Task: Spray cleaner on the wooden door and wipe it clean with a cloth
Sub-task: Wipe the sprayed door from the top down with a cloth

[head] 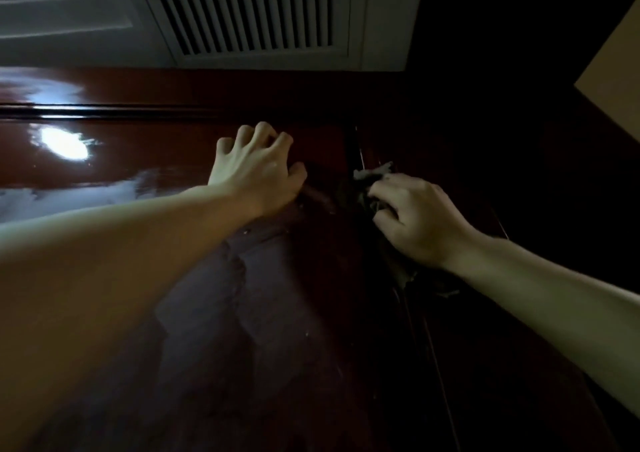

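A glossy dark red-brown wooden door (pixel 166 160) fills most of the head view, seen from close up near its top. My left hand (pixel 254 171) rests on the door panel, its spread, bent fingers touching the wood and holding nothing. My right hand (pixel 419 223) grips a crumpled cloth (pixel 372 173) and presses it against the dark vertical edge of the door. A pale tip of the cloth shows above my fingers; more of it hangs below my wrist. No spray bottle is in view.
A white slatted vent (pixel 252 11) sits in the white panel above the door. A lamp's glare (pixel 64 143) and pale smears reflect on the door at the left. A beige wall corner (pixel 616 70) shows at the far right, and the right side is very dark.
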Demonstrator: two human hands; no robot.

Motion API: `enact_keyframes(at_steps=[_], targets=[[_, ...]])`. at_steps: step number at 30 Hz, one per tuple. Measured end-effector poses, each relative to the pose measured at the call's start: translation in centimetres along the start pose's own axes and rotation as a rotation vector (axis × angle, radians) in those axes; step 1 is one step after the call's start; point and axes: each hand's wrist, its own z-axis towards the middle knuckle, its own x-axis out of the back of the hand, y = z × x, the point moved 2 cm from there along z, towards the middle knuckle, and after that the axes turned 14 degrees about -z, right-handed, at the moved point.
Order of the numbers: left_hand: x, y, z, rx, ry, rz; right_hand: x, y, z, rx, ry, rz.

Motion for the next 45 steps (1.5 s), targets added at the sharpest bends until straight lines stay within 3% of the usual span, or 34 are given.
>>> enact_keyframes(at_steps=[7, 14, 18, 26, 32, 34, 40, 45], targets=[[-0.7, 2.3, -3.6, -0.068, -0.044, -0.026, 1.0, -2.5, -5.9, 0.03, -0.023, 0.018], [-1.5, 4.4, -4.1, -0.1, -0.079, -0.042, 0.8, -1.2, -0.8, -0.071, -0.18, -0.077], [-1.6, 4.6, -4.9, -0.126, -0.095, -0.038, 0.9, -2.5, -2.4, -0.137, -0.151, -0.074], [-2.2, 6.6, -6.1, -0.187, -0.131, -0.06, 2.8, -3.4, -10.5, 0.047, -0.184, -0.103], [-2.8, 8.1, -7.1, -0.185, -0.167, -0.065, 2.7, 2.8, -5.9, -0.311, -0.216, -0.2], [-3.0, 8.2, -7.4, -0.197, -0.178, -0.061, 2.5, 3.2, -6.5, -0.34, -0.183, -0.188], [-3.3, 8.0, -8.3, -0.178, -0.191, -0.041, 3.6, -2.0, -14.4, -0.088, -0.186, -0.169], [-3.2, 8.1, -8.5, -0.175, -0.168, -0.076, 3.4, -1.3, -12.8, -0.089, -0.19, -0.184]])
